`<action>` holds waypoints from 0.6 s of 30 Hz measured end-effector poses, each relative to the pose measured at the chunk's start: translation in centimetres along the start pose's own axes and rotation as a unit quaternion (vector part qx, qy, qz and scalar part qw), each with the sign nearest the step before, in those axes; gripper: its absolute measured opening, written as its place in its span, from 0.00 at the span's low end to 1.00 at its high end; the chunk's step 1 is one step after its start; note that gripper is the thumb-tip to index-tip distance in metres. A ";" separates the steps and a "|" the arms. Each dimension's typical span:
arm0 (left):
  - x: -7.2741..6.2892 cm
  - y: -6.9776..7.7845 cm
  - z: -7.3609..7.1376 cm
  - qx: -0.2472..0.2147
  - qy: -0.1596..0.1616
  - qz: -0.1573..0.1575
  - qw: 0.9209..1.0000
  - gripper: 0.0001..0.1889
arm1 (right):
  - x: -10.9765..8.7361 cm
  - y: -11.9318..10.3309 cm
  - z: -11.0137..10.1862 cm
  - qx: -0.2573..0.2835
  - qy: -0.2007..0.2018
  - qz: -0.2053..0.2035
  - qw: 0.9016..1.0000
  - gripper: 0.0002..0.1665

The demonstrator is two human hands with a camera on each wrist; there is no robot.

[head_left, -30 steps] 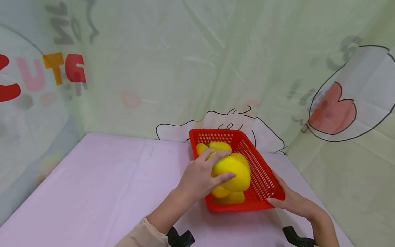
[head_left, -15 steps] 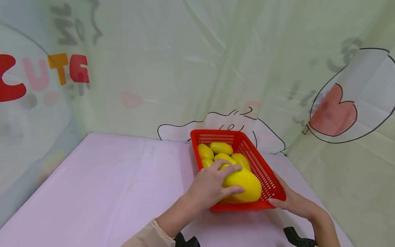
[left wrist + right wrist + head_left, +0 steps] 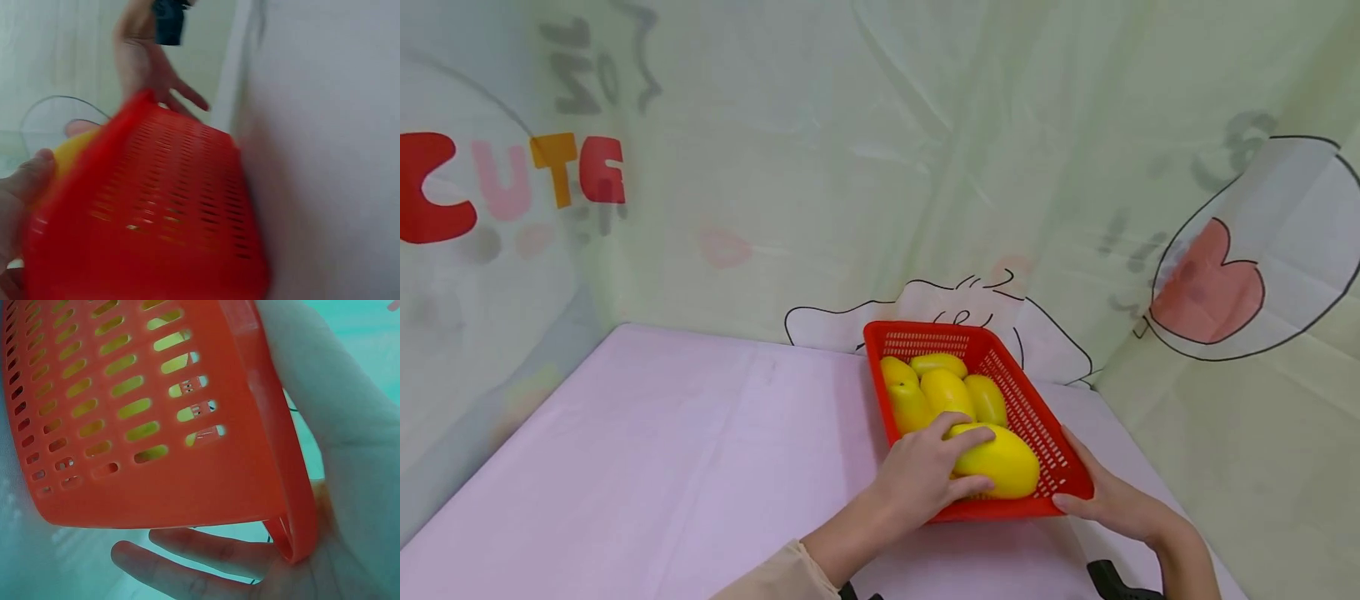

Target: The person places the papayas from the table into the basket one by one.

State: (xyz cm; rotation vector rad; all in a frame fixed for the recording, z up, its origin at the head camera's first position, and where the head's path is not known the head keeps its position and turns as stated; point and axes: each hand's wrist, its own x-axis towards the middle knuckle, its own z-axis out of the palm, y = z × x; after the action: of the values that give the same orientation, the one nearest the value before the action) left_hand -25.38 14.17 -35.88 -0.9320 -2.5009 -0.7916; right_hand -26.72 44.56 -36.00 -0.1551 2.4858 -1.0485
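Note:
A red plastic basket (image 3: 1045,400) with slotted walls stands on the table, holding several yellow mangoes (image 3: 946,393). My left hand (image 3: 917,471) reaches over its near left side and grips a large yellow mango (image 3: 1011,467), thumb on the near side and fingers across the top. That mango sits low at the basket's near end. With my right hand (image 3: 1112,492) I hold the near right corner, thumb over the rim. In the right wrist view, fingers (image 3: 169,569) of that hand extend under the red basket (image 3: 156,494). The basket wall hides most of the fruit in the left wrist view.
A pale pink cloth covers the table (image 3: 685,467). Behind it hangs a light green curtain (image 3: 760,167) with printed letters and drawings, close to the basket's far end. Part of a black wrist strap (image 3: 1116,581) shows below the right hand.
My left hand has moved right and down with the large mango, lowering it to the basket's near end. More of the other mangoes now show. The right hand keeps its hold on the corner.

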 end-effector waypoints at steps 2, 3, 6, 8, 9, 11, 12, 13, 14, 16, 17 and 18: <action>0.0 -0.3 0.7 0.000 0.001 0.007 1.000 0.28 | 0.0 0.1 0.1 0.000 0.000 0.001 1.000 0.63; 0.0 -0.4 0.9 0.000 0.003 0.011 1.000 0.27 | 0.1 0.2 0.1 0.001 -0.001 0.001 1.000 0.63; 0.0 -0.6 1.3 0.000 0.003 0.020 1.000 0.26 | 0.2 0.4 0.0 -0.007 -0.006 0.004 1.000 0.62; 0.1 -0.5 1.4 -0.001 -0.007 0.020 1.000 0.25 | 0.3 0.5 -0.1 -0.012 -0.010 0.006 1.000 0.62; 0.1 -0.5 1.4 -0.004 -0.017 0.019 1.000 0.24 | 0.2 0.5 -0.2 -0.011 -0.011 0.010 1.000 0.62; 0.2 -0.4 1.4 -0.004 -0.038 0.015 0.999 0.23 | 0.2 0.5 -0.3 -0.010 -0.014 0.015 1.000 0.62; 0.3 -0.4 1.4 -0.003 -0.048 0.012 0.999 0.22 | 0.2 0.5 -0.3 -0.008 -0.015 0.015 1.000 0.62; 0.3 -0.4 1.5 -0.003 -0.056 0.010 0.998 0.22 | 0.2 0.5 -0.3 -0.005 -0.016 0.016 1.000 0.62; 0.3 -0.4 1.5 -0.001 -0.063 0.008 0.998 0.22 | 0.2 0.5 -0.3 -0.002 -0.016 0.019 1.000 0.63; 0.2 -0.5 1.5 0.005 -0.070 0.010 0.997 0.21 | 0.2 0.5 -0.3 0.004 -0.017 0.018 1.000 0.62; 0.2 -0.5 1.6 0.007 -0.074 0.013 0.997 0.21 | 0.2 0.5 -0.3 0.006 -0.018 0.017 1.000 0.62; 0.1 -0.5 1.6 0.010 -0.077 0.016 0.997 0.20 | 0.2 0.5 -0.2 0.008 -0.019 0.017 1.000 0.62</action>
State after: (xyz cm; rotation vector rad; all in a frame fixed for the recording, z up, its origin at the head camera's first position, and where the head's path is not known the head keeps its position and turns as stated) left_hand -26.04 14.89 -37.29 -1.0606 -2.6133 -0.7082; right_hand -26.95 45.01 -36.24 -0.1263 2.4366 -1.0408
